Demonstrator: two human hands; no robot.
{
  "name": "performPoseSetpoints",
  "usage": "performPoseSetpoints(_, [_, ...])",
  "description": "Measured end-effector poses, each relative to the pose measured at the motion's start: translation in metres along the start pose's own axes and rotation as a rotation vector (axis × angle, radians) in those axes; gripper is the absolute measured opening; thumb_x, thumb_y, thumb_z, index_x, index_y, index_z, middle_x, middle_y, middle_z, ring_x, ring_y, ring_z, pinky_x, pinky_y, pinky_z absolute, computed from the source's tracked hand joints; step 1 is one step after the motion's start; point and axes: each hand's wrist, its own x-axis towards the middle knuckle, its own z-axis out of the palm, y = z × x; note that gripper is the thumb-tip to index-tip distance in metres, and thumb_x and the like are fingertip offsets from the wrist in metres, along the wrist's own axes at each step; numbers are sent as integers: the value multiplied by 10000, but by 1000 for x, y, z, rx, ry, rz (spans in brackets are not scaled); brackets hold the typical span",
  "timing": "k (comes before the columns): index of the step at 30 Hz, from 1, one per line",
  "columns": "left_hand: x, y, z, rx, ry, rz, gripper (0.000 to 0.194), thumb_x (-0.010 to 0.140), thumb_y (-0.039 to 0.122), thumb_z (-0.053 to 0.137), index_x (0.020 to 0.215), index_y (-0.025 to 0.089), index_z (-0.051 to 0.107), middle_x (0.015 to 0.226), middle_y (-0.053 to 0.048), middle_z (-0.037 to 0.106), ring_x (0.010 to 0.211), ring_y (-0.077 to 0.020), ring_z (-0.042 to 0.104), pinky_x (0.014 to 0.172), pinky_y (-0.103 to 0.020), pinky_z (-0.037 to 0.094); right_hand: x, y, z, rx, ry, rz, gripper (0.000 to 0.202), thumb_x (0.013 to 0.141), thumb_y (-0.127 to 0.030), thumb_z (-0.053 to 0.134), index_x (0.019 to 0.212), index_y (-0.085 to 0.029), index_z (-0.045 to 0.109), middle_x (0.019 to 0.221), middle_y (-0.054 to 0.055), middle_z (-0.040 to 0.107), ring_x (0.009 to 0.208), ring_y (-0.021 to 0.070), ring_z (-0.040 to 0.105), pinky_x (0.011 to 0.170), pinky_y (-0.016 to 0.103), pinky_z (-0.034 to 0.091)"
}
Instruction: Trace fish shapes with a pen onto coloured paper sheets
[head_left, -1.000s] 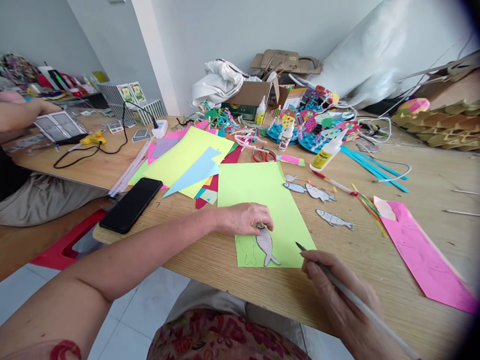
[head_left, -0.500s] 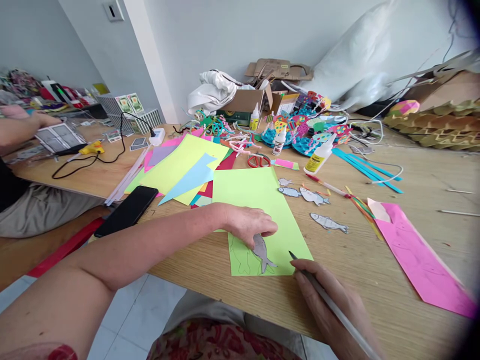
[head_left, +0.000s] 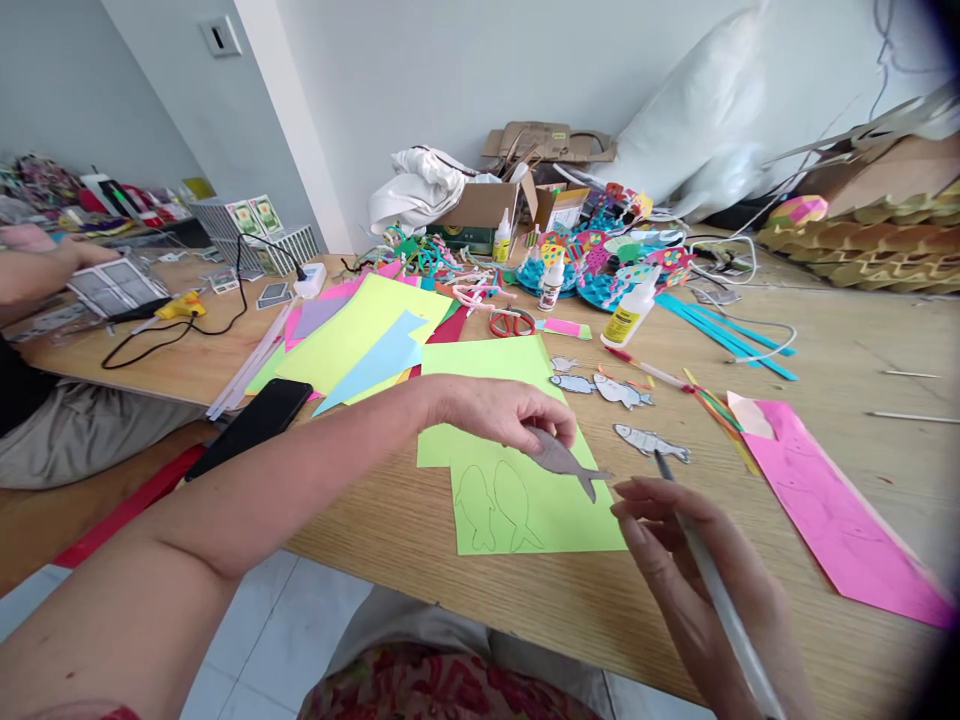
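Observation:
A grey paper fish cutout is pinched in my left hand, raised over the light green paper. Two fish outlines are drawn near the bottom edge of that sheet. My right hand grips a pen, its tip pointing up and away from the paper. Just beyond the tip lies a printed paper fish on the table. More fish cutouts lie to the right of the green sheet.
Coloured paper sheets and a black phone lie left. Red-handled scissors and a glue bottle stand behind the green sheet. Pink paper lies right. Another person's hand is at far left.
My left hand has lifted the fish cutout and moved it right, uncovering a second drawn outline. My right hand, holding the pen, has moved up and right, away from the sheet.

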Motion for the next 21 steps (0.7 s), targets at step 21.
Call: performPoseSetpoints(21, [6,-26,26,-27,305,-158,311,805,138,496,1113,155,528,908,-28,565,797,-112,533,698,-213,420,46,31,-39,-287,-30,5,182,746,-385,546,828,-242,622,621,-1,671,524,157,624,444,213,460])
